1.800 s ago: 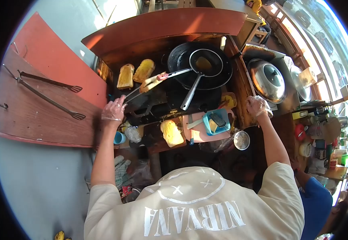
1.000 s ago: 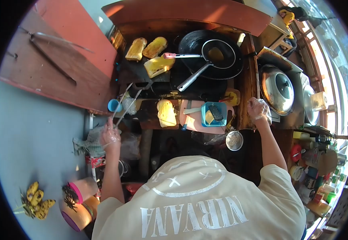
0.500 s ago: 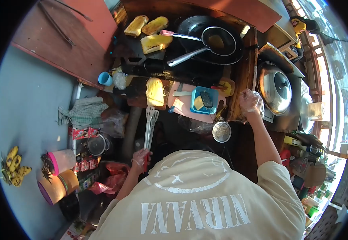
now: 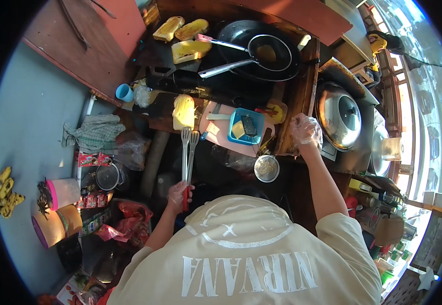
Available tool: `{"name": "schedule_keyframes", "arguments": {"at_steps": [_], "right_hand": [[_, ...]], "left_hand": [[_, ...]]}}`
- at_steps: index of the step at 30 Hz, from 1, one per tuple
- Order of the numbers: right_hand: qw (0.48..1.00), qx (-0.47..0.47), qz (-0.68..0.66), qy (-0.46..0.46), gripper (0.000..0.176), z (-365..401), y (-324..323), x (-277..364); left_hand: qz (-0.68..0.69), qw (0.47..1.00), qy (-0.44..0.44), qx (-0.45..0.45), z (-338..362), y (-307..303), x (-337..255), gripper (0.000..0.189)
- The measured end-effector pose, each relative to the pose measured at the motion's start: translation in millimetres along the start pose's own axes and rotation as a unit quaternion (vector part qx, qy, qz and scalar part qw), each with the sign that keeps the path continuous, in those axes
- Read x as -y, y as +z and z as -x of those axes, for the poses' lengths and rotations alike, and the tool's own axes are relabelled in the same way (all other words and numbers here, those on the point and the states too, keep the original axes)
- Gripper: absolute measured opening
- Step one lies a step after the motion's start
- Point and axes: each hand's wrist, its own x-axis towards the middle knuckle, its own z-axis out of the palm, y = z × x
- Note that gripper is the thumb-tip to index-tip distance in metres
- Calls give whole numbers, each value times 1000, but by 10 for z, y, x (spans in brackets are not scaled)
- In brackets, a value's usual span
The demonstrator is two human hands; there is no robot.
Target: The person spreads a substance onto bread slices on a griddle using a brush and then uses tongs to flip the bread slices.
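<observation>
The left hand [image 4: 179, 192] is shut tight around the red end of the tongs [image 4: 187, 152]. The tongs point away from the body. Their tips are just below the yellow bread [image 4: 183, 111].

The right hand [image 4: 306, 130] wears a clear glove. It rests on the wood edge [image 4: 307, 76] beside the big lid [image 4: 339, 116], well apart from the tongs. I cannot tell if it holds anything.

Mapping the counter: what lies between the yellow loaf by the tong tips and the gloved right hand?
In the head view, a pink cutting board bearing a blue tray lies between the yellow loaf and the right hand.
</observation>
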Motion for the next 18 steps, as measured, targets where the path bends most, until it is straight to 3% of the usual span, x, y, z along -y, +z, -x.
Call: {"name": "schedule_keyframes", "arguments": {"at_steps": [6, 11, 18], "right_hand": [[1000, 9, 0, 3, 23, 0, -13, 15], [1000, -5, -1, -17, 22, 16, -33, 11], [999, -5, -33, -8, 22, -8, 33, -52]], "left_hand": [[91, 993, 78, 8, -575, 311, 29, 15], [63, 991, 108, -36, -972, 518, -278, 16], [-14, 985, 156, -72, -725, 365, -449, 18]]}}
